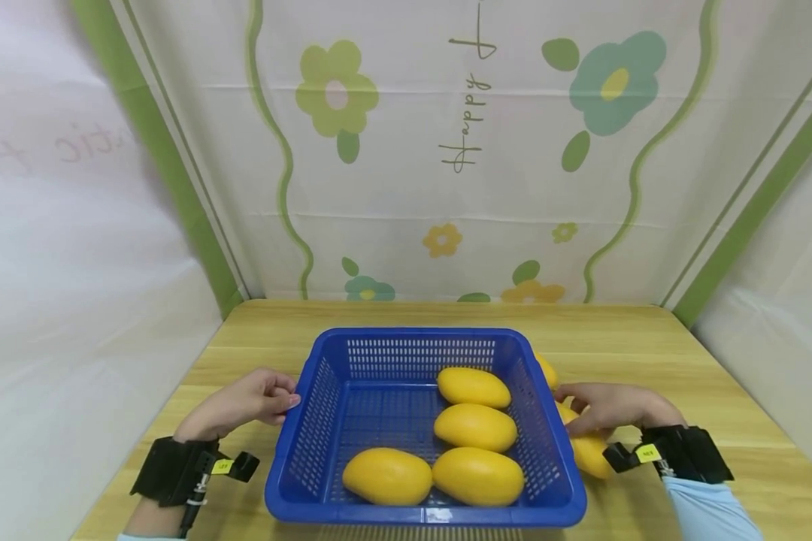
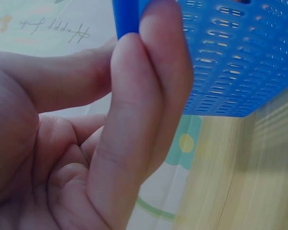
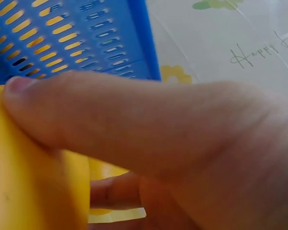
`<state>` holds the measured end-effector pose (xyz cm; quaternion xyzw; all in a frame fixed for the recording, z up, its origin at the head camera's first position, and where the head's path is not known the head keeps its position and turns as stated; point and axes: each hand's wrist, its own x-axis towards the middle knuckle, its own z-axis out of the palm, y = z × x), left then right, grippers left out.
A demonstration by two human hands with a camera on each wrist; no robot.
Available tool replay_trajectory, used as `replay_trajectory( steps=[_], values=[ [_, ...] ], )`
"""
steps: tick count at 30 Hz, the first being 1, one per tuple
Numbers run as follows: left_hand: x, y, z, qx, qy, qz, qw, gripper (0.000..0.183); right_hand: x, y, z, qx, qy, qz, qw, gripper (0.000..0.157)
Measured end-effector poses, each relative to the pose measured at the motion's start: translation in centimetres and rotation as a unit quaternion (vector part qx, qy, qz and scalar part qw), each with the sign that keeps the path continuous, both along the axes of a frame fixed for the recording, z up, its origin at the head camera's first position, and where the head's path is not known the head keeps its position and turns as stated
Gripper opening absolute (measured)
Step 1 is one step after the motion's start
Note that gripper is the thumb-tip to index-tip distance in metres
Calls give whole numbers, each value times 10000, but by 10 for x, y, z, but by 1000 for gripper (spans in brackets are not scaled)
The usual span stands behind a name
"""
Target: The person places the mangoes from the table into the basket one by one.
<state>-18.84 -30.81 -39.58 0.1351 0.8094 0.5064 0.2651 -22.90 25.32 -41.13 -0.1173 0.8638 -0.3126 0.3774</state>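
Note:
A blue plastic basket (image 1: 352,514) with slotted walls sits on the table, with several yellow mangoes (image 1: 475,427) lying in its right and front parts. My left hand (image 1: 252,403) pinches the basket's left rim between thumb and fingers; the left wrist view shows the fingertips on the blue edge (image 2: 127,19). Outside the right wall, my right hand (image 1: 612,408) grips a mango (image 3: 29,177), its thumb lying across the yellow skin close to the basket wall (image 3: 110,43). The fingers' far side is hidden behind the fruit.
More mangoes lie on the table to the right of the basket, one (image 1: 547,370) partly hidden by the rim. The wooden table (image 1: 277,319) ends at a white cloth backdrop (image 1: 406,188) with printed flowers. Similar cloth hangs at both sides.

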Motion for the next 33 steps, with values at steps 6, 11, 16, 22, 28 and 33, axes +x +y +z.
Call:
replay_trajectory(
  steps=[6, 11, 16, 22, 28, 33],
  values=[
    [-1, 1, 0, -37, -16, 26, 10000, 25, 0, 9, 6, -33, 281, 271, 9992, 69],
    [-1, 0, 0, -46, -34, 46, 10000, 24, 0, 14, 10, -234, 466, 563, 9970, 66],
    [0, 0, 1, -38, -55, 75, 9999, 24, -2, 15, 11, -611, 399, 548, 9958, 52],
    [0, -1, 0, 8, -66, 31, 10000, 24, -2, 20, 12, -730, 229, 230, 9968, 52],
    [-1, 0, 0, 25, -74, 18, 10000, 24, -3, 24, 15, -965, 321, 63, 9948, 50],
    [-1, 0, 0, 43, -94, 2, 9999, 24, -3, 27, 15, -1026, 546, -76, 9932, 51]
  ],
)
